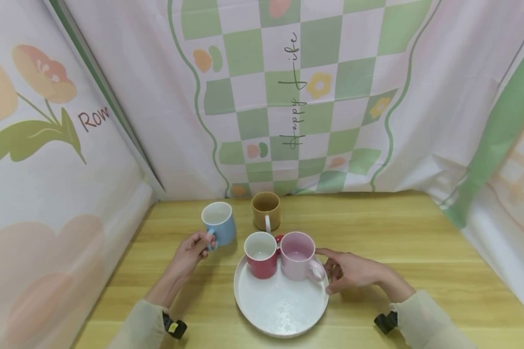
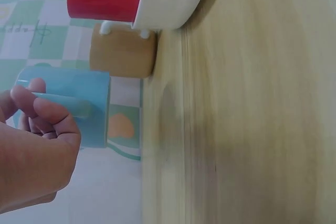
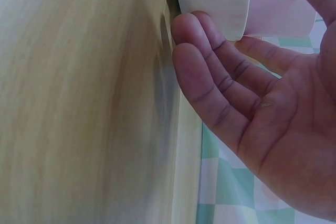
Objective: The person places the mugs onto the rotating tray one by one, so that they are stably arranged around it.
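Note:
My left hand pinches the handle of a light blue mug with a white inside. In the left wrist view that mug hangs above the wooden table, its base toward the tabletop. A round white tray lies before me. On its far part a red mug and a pink mug stand upright side by side. My right hand, holding nothing, is at the tray's right edge beside the pink mug's handle. The right wrist view shows loosely bent fingers by the tray's side.
Behind the tray, a brown mug stands on the wooden table, its white handle facing me. A printed curtain hangs along the table's back edge, and more printed cloth covers the left side.

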Available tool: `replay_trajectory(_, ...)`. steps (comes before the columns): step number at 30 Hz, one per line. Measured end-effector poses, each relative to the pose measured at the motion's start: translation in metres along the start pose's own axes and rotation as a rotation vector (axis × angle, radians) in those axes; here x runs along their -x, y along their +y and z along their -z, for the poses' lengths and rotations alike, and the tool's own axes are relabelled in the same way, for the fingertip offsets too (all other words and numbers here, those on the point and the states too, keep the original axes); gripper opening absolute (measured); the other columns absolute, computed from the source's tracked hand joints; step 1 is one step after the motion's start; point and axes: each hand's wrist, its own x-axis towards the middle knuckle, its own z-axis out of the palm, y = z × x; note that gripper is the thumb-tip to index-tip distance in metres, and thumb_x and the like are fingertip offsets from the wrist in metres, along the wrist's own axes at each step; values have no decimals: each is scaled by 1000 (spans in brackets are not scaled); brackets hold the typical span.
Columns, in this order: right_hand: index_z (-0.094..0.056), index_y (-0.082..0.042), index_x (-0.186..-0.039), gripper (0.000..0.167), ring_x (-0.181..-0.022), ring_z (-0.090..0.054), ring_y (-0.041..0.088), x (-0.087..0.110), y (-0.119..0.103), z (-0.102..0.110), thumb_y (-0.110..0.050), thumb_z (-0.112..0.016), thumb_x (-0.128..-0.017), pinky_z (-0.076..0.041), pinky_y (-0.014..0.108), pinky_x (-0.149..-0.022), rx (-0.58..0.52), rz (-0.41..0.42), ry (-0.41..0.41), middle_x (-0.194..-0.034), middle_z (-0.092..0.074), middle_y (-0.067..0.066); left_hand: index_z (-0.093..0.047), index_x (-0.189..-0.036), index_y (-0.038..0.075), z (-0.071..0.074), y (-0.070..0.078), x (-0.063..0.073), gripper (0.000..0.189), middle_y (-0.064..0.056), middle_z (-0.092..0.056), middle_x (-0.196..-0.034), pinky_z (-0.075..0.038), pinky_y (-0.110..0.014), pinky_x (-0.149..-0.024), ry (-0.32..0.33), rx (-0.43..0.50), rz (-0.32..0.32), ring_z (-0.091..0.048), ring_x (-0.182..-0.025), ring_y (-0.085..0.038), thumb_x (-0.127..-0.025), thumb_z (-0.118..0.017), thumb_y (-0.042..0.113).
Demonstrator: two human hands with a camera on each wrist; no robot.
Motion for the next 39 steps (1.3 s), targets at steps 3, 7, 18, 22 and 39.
replay_trajectory(3, -25, -2, -156, 100, -83, -65, 10, 0, 0, 0, -27, -84, -78, -57, 25, -73, 0, -1, -1, -104, -65, 9, -59, -102, 1, 0, 1, 6, 19, -1, -61, -95, -44, -18, -69, -4, 2, 7, -49, -81, -12, -104, -53, 19)
replay_trajectory(7, -25, -2, -156, 99, -83, -65, 11, 0, 0, 0, -26, -83, -79, -58, 25, -73, -1, 3, -3, -104, -64, 10, -57, -100, 3, 0, 4, 12, 17, -2, -61, -95, -44, -19, -69, -9, 8, 7, -49, -81, -13, -104, -53, 18)
replay_trajectory(18, -26, -2, -155, 99, -83, -65, 12, 0, -3, 0, -27, -84, -79, -57, 25, -72, 2, -5, -3, -104, -64, 10, -55, -96, 6, -1, 10, 28, 21, 0, -60, -94, -44, -18, -70, -59, 28, -13, -48, -80, -12, -102, -57, 27)
replay_trajectory(22, -25, -3, -156, 99, -84, -65, 12, 0, -3, 0, -26, -84, -79, -58, 25, -72, -2, -6, -4, -104, -64, 10, -55, -97, 5, -3, 13, 34, 20, 0, -60, -94, -43, -18, -69, -68, 37, -19, -48, -79, -11, -102, -58, 25)
replay_trajectory(39, -26, -2, -155, 99, -84, -65, 12, 0, -4, 1, -26, -84, -79, -57, 24, -73, -3, -4, -9, -105, -64, 10, -56, -98, 7, -3, 22, 55, 18, 3, -61, -92, -43, -18, -70, -110, 28, -47, -47, -77, -7, -102, -57, 25)
